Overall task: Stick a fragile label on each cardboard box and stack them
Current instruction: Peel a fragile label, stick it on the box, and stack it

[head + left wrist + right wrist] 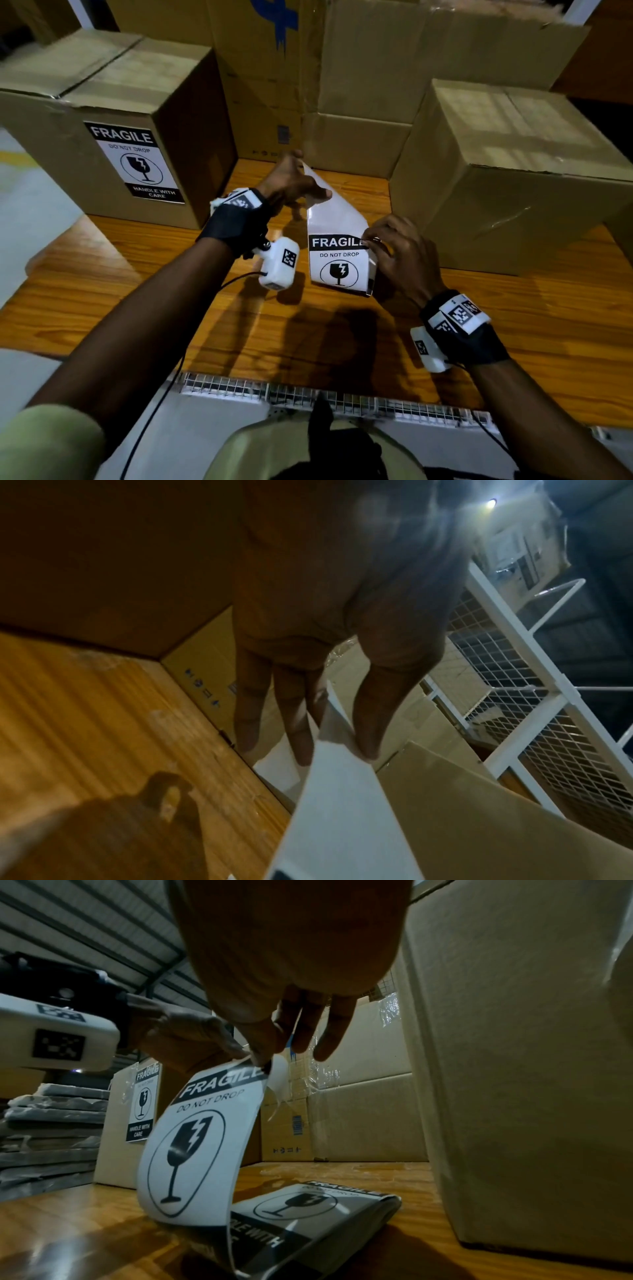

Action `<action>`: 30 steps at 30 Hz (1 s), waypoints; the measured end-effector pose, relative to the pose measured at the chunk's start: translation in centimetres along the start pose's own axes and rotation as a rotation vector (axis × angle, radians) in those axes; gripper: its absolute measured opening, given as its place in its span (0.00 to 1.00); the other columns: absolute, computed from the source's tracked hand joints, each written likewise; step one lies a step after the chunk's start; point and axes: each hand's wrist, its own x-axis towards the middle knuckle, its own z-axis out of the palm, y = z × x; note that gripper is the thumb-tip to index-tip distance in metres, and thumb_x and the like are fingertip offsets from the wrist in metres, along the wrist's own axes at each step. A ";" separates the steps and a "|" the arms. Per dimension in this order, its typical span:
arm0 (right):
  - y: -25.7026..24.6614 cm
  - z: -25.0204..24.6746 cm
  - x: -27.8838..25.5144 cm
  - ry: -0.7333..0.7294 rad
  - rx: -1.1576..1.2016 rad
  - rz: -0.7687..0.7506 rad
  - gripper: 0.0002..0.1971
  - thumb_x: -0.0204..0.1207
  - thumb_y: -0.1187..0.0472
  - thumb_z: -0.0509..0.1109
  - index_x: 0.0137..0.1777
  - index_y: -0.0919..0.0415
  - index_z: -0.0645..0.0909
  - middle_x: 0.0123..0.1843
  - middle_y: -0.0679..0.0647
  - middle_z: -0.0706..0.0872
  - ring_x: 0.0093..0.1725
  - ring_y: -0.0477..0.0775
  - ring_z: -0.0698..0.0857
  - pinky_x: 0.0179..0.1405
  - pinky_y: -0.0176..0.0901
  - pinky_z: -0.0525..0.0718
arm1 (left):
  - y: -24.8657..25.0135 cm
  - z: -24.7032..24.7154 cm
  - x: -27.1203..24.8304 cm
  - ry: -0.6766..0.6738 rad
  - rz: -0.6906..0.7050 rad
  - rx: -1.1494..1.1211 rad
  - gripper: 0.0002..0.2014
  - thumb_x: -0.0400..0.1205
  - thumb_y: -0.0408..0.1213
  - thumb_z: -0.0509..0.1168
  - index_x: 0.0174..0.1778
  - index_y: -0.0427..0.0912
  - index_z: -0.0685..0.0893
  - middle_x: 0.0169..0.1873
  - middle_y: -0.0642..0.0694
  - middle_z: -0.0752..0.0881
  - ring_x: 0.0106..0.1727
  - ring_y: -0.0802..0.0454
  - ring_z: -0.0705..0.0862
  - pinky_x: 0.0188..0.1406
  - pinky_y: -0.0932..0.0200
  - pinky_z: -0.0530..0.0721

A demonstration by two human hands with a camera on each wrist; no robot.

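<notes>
An unlabelled cardboard box (507, 178) stands on the desk (137, 274) just right of the hands; a labelled box (102, 137) stands to their left. Between them, the right hand (402, 260) pinches the fragile label (337, 263) at its top corner, while the left hand (291, 185) pinches the white backing sheet (329, 209) peeled away beyond it.

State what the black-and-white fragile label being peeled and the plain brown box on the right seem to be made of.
Black-and-white fragile label: probably glossy coated paper; it curls and shines while the right hand pinches it. Plain brown box: matte corrugated cardboard, apparently, with folded flaps.
</notes>
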 end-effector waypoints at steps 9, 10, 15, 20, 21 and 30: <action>0.3 -1.2 -1.5 -0.064 0.061 -0.051 0.05 0.78 0.64 0.71 0.51 0.59 0.86 0.54 0.52 0.87 0.55 0.55 0.83 0.41 0.47 0.82 | -0.3 0.4 2.7 0.041 0.040 0.050 0.43 0.74 0.27 0.78 0.78 0.43 0.58 0.65 0.38 0.75 0.46 0.53 0.81 0.33 0.62 0.77; 0.5 -1.4 -1.7 -0.081 0.104 -0.046 0.04 0.78 0.64 0.71 0.51 0.59 0.86 0.55 0.51 0.88 0.57 0.55 0.84 0.44 0.49 0.83 | -0.4 0.4 3.0 0.050 0.056 0.070 0.44 0.73 0.28 0.78 0.78 0.43 0.58 0.66 0.40 0.73 0.49 0.51 0.80 0.33 0.62 0.79; 1.0 -3.0 -2.4 -0.140 0.248 -0.041 0.04 0.77 0.68 0.77 0.49 0.60 0.87 0.52 0.50 0.89 0.57 0.56 0.86 0.51 0.57 0.84 | -1.5 0.3 4.3 0.094 0.117 0.149 0.45 0.73 0.29 0.79 0.79 0.41 0.57 0.63 0.44 0.67 0.52 0.50 0.75 0.34 0.60 0.82; 0.9 -4.9 -2.8 -0.248 0.499 0.135 0.04 0.75 0.69 0.78 0.47 0.62 0.89 0.48 0.48 0.91 0.53 0.49 0.88 0.53 0.48 0.85 | -2.4 0.6 5.8 0.167 0.119 0.193 0.43 0.68 0.33 0.83 0.74 0.43 0.63 0.59 0.45 0.73 0.42 0.50 0.82 0.26 0.65 0.86; 0.6 -5.5 -2.7 -0.262 0.576 0.206 0.04 0.74 0.70 0.78 0.47 0.62 0.89 0.46 0.47 0.91 0.51 0.45 0.89 0.53 0.43 0.85 | -2.7 0.8 5.8 0.180 0.119 0.194 0.44 0.66 0.35 0.84 0.72 0.44 0.64 0.60 0.43 0.77 0.48 0.43 0.85 0.38 0.55 0.91; 1.0 -8.5 0.0 -0.018 1.062 0.466 0.06 0.69 0.65 0.76 0.40 0.52 0.87 0.36 0.48 0.87 0.36 0.48 0.83 0.39 0.36 0.79 | -5.5 1.6 6.2 0.308 0.192 0.313 0.45 0.71 0.40 0.82 0.76 0.38 0.61 0.66 0.31 0.81 0.67 0.32 0.80 0.63 0.40 0.81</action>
